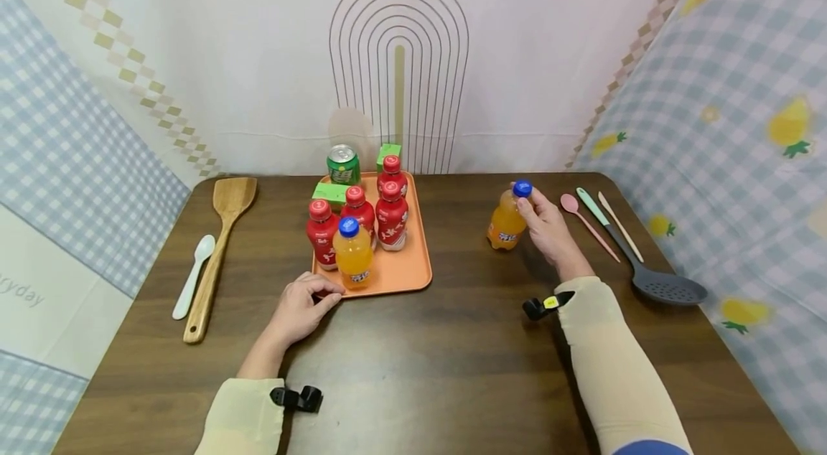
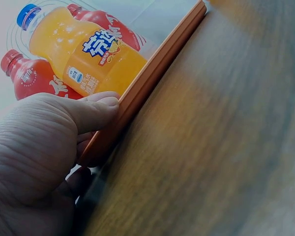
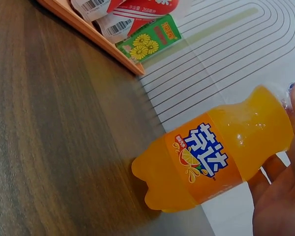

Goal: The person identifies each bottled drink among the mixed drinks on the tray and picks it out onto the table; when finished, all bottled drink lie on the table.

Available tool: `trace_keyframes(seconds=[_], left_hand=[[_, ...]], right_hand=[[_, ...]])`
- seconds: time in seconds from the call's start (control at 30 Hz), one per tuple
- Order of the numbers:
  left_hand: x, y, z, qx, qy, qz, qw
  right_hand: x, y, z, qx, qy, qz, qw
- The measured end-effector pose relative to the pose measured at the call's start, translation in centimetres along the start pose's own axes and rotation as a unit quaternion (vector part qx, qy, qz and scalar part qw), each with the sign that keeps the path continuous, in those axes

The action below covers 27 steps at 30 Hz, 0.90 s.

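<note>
My right hand (image 1: pixel 548 229) grips an orange soda bottle (image 1: pixel 506 222) with a blue cap near its neck, to the right of the tray. In the right wrist view the bottle (image 3: pixel 211 152) tilts, its base close over the table. My left hand (image 1: pixel 305 308) pinches the near left corner of the orange tray (image 1: pixel 403 272), thumb on the rim. On the tray stand another orange soda bottle (image 1: pixel 353 254), several red bottles (image 1: pixel 392 217), green cartons (image 1: pixel 331 194) and a green can (image 1: pixel 343 165). Part of the red bottles is hidden behind the soda bottle.
At the left lie a wooden spatula (image 1: pixel 222 247) and a white spoon (image 1: pixel 195 277). On the right are a pink spoon (image 1: pixel 589 227), a grey slotted turner (image 1: pixel 665 285) and a slim light-coloured utensil (image 1: pixel 620 225). A patterned cloth (image 1: pixel 271 60) hangs behind the table.
</note>
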<state>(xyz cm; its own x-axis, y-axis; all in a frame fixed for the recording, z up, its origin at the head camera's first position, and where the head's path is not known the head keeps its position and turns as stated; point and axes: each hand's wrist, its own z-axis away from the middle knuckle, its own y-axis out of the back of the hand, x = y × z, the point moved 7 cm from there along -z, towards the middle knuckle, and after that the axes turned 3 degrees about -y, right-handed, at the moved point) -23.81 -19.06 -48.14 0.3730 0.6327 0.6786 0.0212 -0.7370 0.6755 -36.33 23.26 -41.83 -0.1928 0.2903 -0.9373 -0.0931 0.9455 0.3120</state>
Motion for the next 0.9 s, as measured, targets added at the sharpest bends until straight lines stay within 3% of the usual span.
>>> trace_keyframes(seconds=[0.3, 0.47, 0.7, 0.9], left_hand=[[0.3, 0.1, -0.1, 0.007, -0.011, -0.007, 0.9999], [0.2, 0.1, 0.0, 0.006, -0.008, -0.002, 0.9999], [-0.2, 0.0, 0.2, 0.000, 0.008, 0.000, 1.0000], [0.0, 0.0, 0.1, 0.000, 0.009, 0.006, 0.9999]], right_hand=[[-2.4, -0.4, 0.8, -0.007, 0.010, 0.008, 0.9999], [-2.0, -0.5, 0.7, -0.015, 0.002, 0.001, 0.9999], [0.3, -0.1, -0.5, -0.013, -0.004, -0.012, 0.9998], [0.2, 0.5, -0.1, 0.004, -0.002, 0.002, 1.0000]])
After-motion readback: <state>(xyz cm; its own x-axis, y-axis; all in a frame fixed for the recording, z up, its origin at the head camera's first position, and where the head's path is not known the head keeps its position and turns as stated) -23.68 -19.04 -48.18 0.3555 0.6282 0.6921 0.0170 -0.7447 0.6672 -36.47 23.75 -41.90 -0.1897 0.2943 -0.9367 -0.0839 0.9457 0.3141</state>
